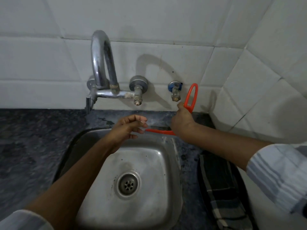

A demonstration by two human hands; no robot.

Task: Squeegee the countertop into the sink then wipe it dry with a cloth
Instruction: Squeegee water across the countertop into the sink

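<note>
My right hand (181, 122) grips an orange squeegee (191, 97) by its looped handle, on the dark stone countertop (33, 138) behind the steel sink (137, 171). The squeegee's orange blade (157, 131) lies along the sink's back rim. My left hand (127, 128) hovers over the sink's back edge with fingers loosely curled, fingertips close to the blade's left end; it holds nothing that I can see. A dark checked cloth (221, 188) lies on the counter to the right of the sink.
A chrome gooseneck tap (101, 63) and two wall valves (138, 90) stick out of the white tiled wall above the sink. A tiled side wall (265, 80) closes the right corner. The drain (128, 184) sits in the basin's middle.
</note>
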